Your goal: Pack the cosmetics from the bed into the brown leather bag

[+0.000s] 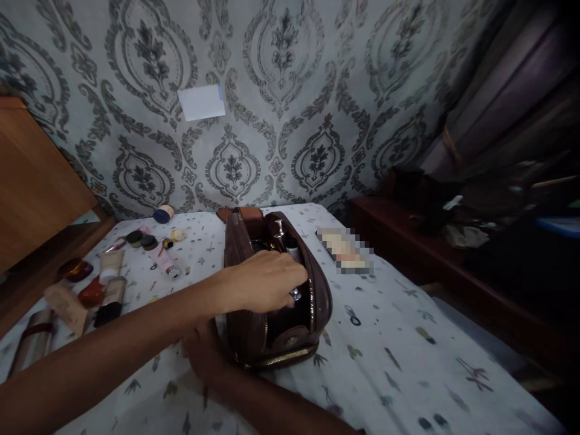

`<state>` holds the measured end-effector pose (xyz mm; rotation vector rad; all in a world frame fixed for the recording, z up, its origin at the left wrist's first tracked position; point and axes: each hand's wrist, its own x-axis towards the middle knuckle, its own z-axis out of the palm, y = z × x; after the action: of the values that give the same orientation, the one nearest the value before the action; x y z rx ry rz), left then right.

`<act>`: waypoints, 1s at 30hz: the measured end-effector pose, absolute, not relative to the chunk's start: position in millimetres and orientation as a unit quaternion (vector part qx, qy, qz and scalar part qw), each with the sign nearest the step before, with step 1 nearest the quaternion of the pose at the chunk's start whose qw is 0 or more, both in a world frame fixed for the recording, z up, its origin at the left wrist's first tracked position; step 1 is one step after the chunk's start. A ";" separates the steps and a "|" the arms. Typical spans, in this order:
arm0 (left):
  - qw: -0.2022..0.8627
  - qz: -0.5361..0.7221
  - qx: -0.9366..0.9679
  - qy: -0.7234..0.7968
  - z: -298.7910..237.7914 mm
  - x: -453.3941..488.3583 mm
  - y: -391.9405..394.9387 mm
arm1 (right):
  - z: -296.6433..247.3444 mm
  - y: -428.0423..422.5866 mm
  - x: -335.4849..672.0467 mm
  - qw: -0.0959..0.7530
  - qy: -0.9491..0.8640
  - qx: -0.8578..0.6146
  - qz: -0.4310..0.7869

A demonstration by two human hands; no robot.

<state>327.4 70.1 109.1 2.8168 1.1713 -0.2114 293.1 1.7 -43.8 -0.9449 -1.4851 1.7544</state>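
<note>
A brown cosmetic bag (244, 332) lies unzipped on the patterned sheet, its gold zipper running round the opening. My left hand (267, 278) reaches in from the left over the bag, fingers curled down into it. Near those fingertips a small shiny silver piece (295, 295) shows; what the fingers grip is hidden. Inside, beyond the hand, stands a makeup item with a silver end (279, 227). My right hand (202, 350) crosses below the left forearm, close to the bag's left side; its fingers are mostly hidden.
On the left of the sheet (362, 368) lie several cosmetics, among them a pink tube (165, 260), a foundation bottle (112, 299) and a round jar (164, 213). A pixelated flat phone-like object (344, 251) lies right of the bag. Wooden furniture (40, 181) stands at left.
</note>
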 end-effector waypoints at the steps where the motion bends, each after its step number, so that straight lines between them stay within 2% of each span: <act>1: 0.044 -0.067 0.922 0.380 109.8 327.2 70.5 | -42.3 1.5 294.2 0.322 -0.566 -0.361 0.667; 9: 0.066 -0.083 0.914 0.390 112.6 328.9 72.8 | -42.4 -2.3 296.8 0.371 -0.552 -0.346 0.663; 20: 0.075 -0.078 0.902 0.418 113.2 327.7 71.3 | -49.5 1.7 289.7 0.341 -0.557 -0.356 0.668; 30: 0.051 -0.039 0.902 0.426 121.4 321.8 63.4 | -47.9 -2.8 295.7 0.371 -0.564 -0.338 0.656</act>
<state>321.8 63.4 121.4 2.7470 1.2982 -0.1177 295.7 -2.8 -47.9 -0.8666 -1.4454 1.6824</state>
